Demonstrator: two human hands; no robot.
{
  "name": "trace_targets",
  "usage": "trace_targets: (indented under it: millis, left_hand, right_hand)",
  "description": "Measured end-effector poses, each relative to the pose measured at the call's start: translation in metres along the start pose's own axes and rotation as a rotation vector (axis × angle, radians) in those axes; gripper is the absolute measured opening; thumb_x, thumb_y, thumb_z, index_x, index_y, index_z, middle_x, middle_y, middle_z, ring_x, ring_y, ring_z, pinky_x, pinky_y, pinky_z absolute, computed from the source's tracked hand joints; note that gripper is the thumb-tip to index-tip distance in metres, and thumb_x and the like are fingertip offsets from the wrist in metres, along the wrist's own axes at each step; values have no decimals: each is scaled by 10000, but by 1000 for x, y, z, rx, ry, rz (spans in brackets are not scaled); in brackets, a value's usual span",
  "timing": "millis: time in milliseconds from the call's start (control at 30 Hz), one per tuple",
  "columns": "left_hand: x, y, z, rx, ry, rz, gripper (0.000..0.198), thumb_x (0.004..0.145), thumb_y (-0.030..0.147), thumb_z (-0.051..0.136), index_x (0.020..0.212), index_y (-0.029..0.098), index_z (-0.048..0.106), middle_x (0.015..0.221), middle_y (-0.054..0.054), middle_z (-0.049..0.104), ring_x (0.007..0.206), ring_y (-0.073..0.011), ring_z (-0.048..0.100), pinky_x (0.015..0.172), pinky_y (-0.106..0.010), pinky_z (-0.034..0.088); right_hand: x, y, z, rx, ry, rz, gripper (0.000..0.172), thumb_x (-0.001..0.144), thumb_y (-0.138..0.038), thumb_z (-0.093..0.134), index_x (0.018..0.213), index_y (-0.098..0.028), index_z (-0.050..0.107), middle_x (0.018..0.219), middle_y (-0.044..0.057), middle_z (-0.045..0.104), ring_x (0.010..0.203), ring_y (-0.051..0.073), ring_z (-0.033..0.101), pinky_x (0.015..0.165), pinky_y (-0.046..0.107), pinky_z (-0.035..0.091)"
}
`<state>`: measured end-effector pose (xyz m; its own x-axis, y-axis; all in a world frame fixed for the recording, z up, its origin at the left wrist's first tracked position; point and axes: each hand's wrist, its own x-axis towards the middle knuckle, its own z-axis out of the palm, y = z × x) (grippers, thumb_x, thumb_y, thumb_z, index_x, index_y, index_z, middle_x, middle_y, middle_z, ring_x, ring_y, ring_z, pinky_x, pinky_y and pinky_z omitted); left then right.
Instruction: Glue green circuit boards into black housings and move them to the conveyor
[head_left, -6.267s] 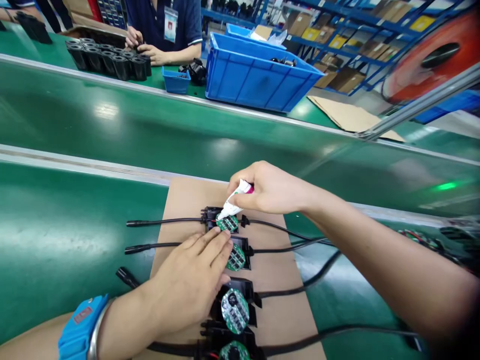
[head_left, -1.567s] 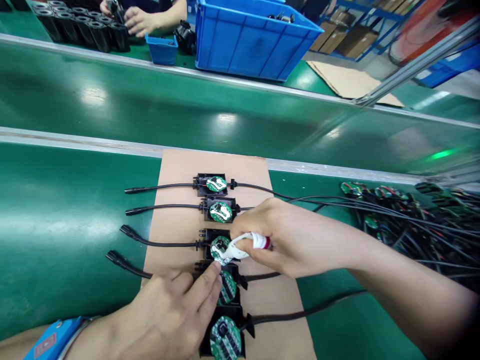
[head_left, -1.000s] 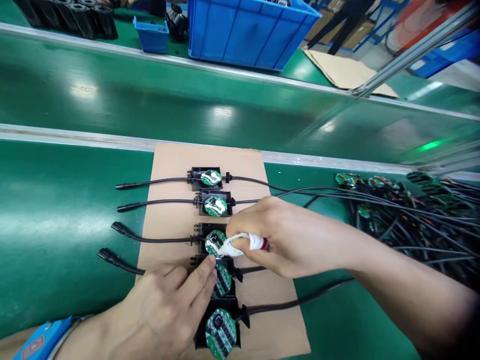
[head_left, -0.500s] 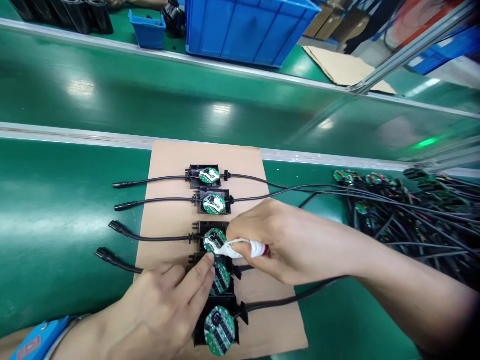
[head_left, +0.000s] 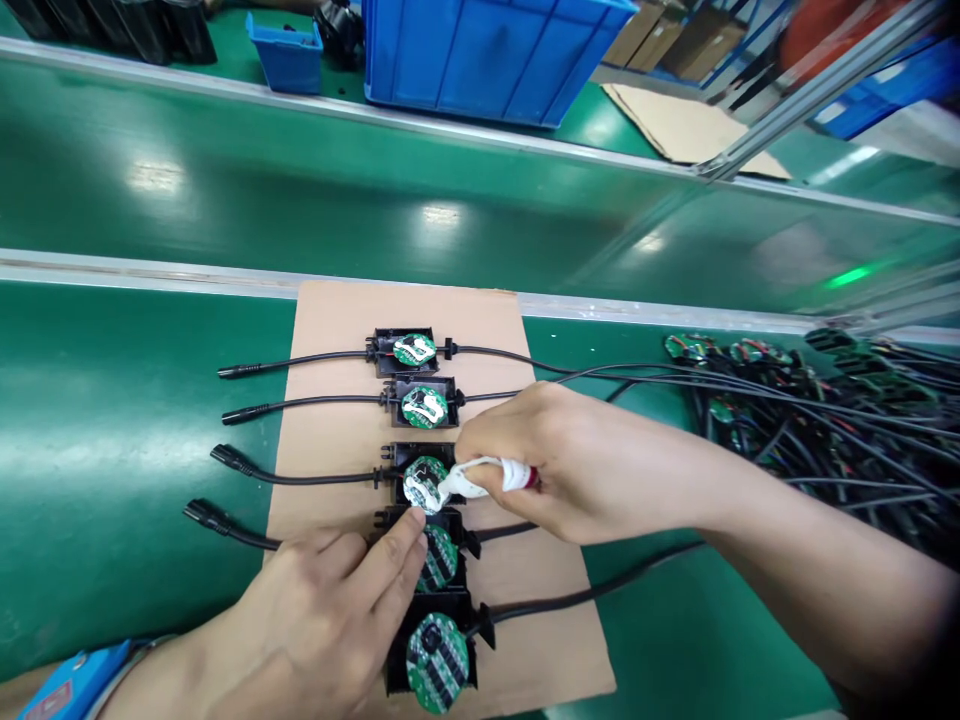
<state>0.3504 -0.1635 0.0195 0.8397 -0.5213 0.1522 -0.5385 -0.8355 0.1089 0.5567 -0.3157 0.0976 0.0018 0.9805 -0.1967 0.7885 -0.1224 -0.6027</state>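
Observation:
Several black housings with round green circuit boards lie in a column on a cardboard sheet (head_left: 330, 320). My right hand (head_left: 555, 465) squeezes a white tube (head_left: 480, 478), its nozzle at the third board (head_left: 424, 482), where white paste shows. The top board (head_left: 414, 349) and the second board (head_left: 424, 407) bear white paste. My left hand (head_left: 330, 600) has its index fingertip at the lower edge of the third board, fingers extended, holding nothing. Partly under its fingers is the fourth board (head_left: 439, 558). No white paste shows on the nearest board (head_left: 438, 662).
A heap of cabled boards (head_left: 795, 420) lies at the right, with black cables running to the housings. Behind a metal rail (head_left: 225, 272), a raised shelf holds a large blue crate (head_left: 487, 60), a small blue bin (head_left: 286, 55) and cardboard (head_left: 686, 122).
The nozzle has shifted slightly up and left relative to the board, and more white paste covers the third board's lower part. My left hand stays nearly still.

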Motion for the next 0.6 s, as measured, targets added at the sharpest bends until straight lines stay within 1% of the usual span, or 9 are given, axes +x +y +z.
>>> trace_targets:
  millis: [133,200,300,400,500,567,600]
  left_hand:
    - [-1,-1,6,-8,67,18,482,806,106,427,1265,28,550,1356,-213,521,788,-240,652,518,-325,515]
    - [-1,-1,8,-6,74,14,482,810,99,412,1268,30,548,1356,-214,520,787,-236,652,520,-326,520]
    - [-1,0,9,-14,69,-2,475,825,97,404,1275,39,546,1361,-201,519,844,-240,652,572,-329,545]
    - [-2,0,9,-27,71,-12,480,812,103,435,1276,44,547,1363,-189,522,899,-254,652,619,-338,562]
    - [-2,-1,9,-44,61,-14,474,814,113,450,1272,40,546,1366,-189,520,852,-247,661,595,-345,567]
    - [-2,-1,7,-50,67,-9,461,819,111,448,1263,41,552,1355,-190,531,794,-230,666,581,-344,569]
    - [-3,-1,5,-51,70,-4,461,817,106,447,1261,43,553,1346,-190,539,774,-225,667,576,-343,570]
  right_hand:
    - [3,2,1,-6,29,-25,169,817,-111,450,663,-180,438,599,-18,438,560,105,337,547,249,281]
    - [4,3,2,-9,33,-29,168,846,-128,436,691,-167,487,618,-3,480,569,110,364,556,253,293]
    - [5,4,3,-16,50,-23,181,866,-140,427,718,-155,530,641,12,527,571,113,388,564,254,306]
    - [1,2,1,-25,72,1,186,859,-152,454,693,-161,537,617,5,530,554,110,390,555,246,311]
    - [-11,0,-2,12,150,58,157,867,-175,504,736,-160,591,637,-6,575,551,93,444,561,224,337]
    - [-22,-1,0,68,229,97,114,866,-248,588,799,-167,632,664,-22,605,553,77,481,550,203,347]
    - [-29,0,3,103,265,117,124,854,-292,631,822,-173,642,665,-31,610,549,70,488,535,194,347]
